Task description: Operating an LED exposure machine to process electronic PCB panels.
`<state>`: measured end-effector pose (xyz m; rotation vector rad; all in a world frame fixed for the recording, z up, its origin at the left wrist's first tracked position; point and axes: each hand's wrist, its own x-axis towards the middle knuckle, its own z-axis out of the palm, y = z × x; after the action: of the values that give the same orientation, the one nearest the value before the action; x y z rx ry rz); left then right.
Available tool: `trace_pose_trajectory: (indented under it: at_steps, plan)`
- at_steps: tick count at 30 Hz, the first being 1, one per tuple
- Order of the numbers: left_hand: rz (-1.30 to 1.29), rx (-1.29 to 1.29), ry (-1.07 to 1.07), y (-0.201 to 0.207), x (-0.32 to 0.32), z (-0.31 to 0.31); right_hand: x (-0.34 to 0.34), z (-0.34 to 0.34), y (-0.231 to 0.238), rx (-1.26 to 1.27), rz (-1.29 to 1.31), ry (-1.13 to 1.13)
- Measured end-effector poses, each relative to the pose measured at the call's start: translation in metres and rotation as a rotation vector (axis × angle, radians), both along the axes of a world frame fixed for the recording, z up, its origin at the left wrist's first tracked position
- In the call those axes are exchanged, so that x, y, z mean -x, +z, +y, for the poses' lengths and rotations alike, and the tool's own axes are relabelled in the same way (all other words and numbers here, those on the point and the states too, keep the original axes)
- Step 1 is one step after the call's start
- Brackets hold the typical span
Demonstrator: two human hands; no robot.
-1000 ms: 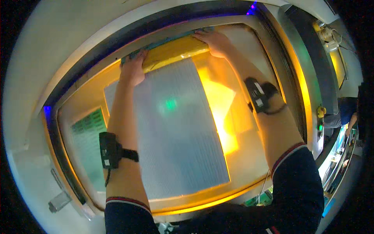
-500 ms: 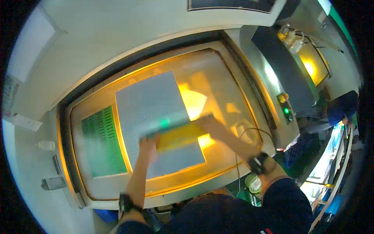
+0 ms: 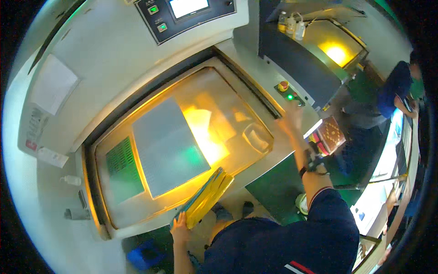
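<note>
My left hand [image 3: 180,229] is closed round the lower end of a long, glossy yellow bar with a blue-green edge [image 3: 211,197]. The bar slants up to the right, over the front edge of a lit machine bed [image 3: 237,150]. My right hand [image 3: 291,121] reaches to the bed's right corner, just below a small control box [image 3: 289,93] with a red-and-yellow knob and a glowing green button. Motion blurs its fingers. On the bed lie a grey, finely patterned sheet [image 3: 166,146] and, left of it, a green panel with rows of dark marks [image 3: 123,166].
A control panel with a screen [image 3: 189,8] is on the machine's upper front. Several bottles [image 3: 291,25] stand on a neighbouring machine. Another person [image 3: 394,93] stands at the far right. A white bucket [image 3: 301,203] and a blue item [image 3: 146,256] are on the floor.
Both hands held the yellow bar over the grey sheet; my right hand has let go and moved right toward the control box. My left hand has brought the bar to the front edge.
</note>
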<state>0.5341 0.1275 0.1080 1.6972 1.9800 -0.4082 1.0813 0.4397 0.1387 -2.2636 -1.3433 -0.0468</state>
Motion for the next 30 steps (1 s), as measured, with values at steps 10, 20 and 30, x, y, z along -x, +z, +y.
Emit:
trace_pose_trajectory:
  at_steps: [10,20,30]
  plan:
    - [-0.524,-0.27,1.167,-0.031,-0.015,-0.277,-0.08,0.01,-0.015,0.396,-0.087,-0.055]
    - [-0.383,-0.211,0.906,-0.046,0.014,-0.318,0.034,-0.085,-0.085,0.02,-0.448,0.493]
    - [0.004,-0.286,0.025,-0.163,0.124,-0.062,0.197,-0.337,-0.069,0.558,-0.087,0.629]
